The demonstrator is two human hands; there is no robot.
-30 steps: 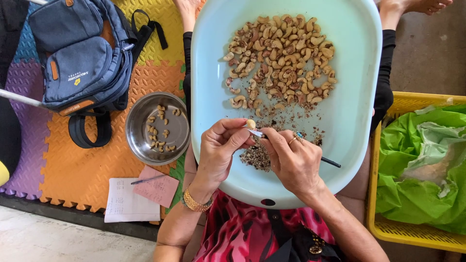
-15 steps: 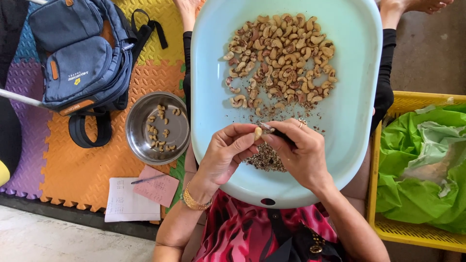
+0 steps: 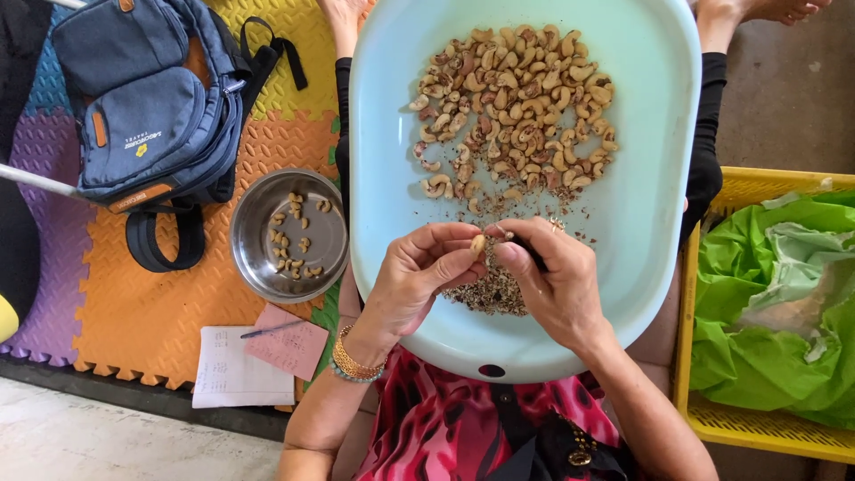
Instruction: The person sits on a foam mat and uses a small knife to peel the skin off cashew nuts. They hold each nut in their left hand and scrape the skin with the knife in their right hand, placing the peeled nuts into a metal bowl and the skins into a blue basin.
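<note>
Over the pale blue tub (image 3: 641,223), my left hand (image 3: 419,276) pinches one cashew (image 3: 478,242); right hand (image 3: 557,285) is curled around a dark tool, tip hidden. Few peeled nuts in the steel bowl (image 3: 258,267) at 9 o'clock; big unpeeled pile (image 3: 512,116) at 12 remains.

Nuts (image 3: 517,111) in the basin (image 3: 650,205) — bowl (image 3: 254,267) left, crate (image 3: 704,410) right.
</note>
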